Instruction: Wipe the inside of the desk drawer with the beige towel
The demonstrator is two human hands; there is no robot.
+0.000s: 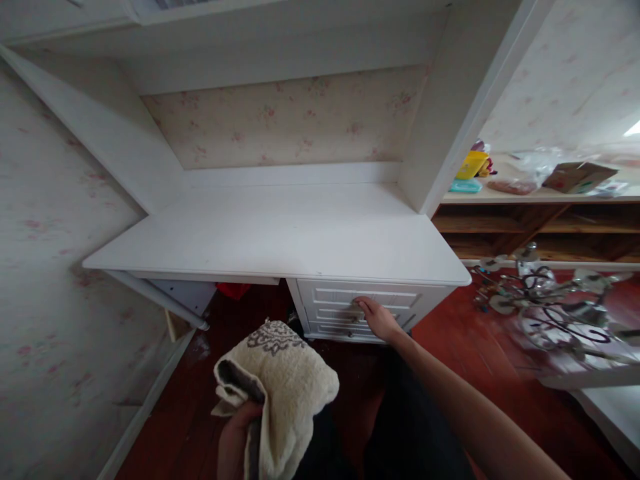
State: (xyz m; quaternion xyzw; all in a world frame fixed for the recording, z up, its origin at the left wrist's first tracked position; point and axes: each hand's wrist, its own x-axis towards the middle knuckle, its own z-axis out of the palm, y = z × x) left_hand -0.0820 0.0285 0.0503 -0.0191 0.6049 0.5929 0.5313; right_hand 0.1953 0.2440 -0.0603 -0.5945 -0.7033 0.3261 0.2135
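My left hand (pixel 239 433) is closed on a folded cream towel (pixel 295 387) with a grey-brown pattern, held low in front of the desk. My right hand (pixel 376 317) reaches to the top drawer (pixel 330 294) of the white desk (pixel 280 233), its fingers pinched at the drawer's knob, which they mostly hide. That drawer looks closed. Beneath it are lower drawers, with a small knob (pixel 354 319) showing beside my hand.
A tall hutch side panel (pixel 463 100) rises at the desk's right. Further right, a low shelf (pixel 480 198) bears a yellow container (pixel 471 164), plastic bags and a cardboard box (pixel 577 177). A chandelier (pixel 560 310) lies at the right above the red floor (pixel 450 340).
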